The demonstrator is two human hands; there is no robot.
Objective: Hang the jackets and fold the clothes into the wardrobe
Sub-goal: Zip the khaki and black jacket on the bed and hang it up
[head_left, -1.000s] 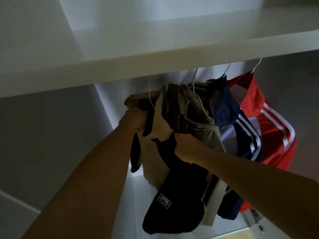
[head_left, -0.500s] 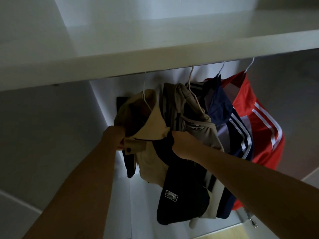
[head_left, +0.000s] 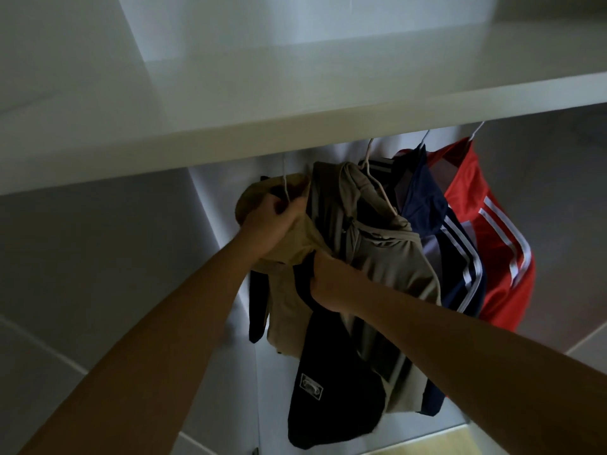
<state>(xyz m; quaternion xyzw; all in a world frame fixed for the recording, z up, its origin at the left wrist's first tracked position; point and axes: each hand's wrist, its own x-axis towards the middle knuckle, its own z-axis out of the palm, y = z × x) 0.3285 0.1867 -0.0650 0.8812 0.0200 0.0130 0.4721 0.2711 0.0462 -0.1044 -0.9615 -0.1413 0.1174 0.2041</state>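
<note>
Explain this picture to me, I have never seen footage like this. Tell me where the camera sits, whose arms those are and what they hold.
There is no machine here. A person wears one wide-angle camera on the head, so you see that person's own bare arms reaching up into a white wardrobe. The left hand grips the collar of a tan and dark jacket beside its white hanger hook. The right hand grips the same jacket's dark front lower down. To its right hang a grey-beige hoodie, a navy striped jacket and a red jacket with white stripes. A white shelf runs across above them and hides the rail, so I cannot tell whether the hook is on it.
</note>
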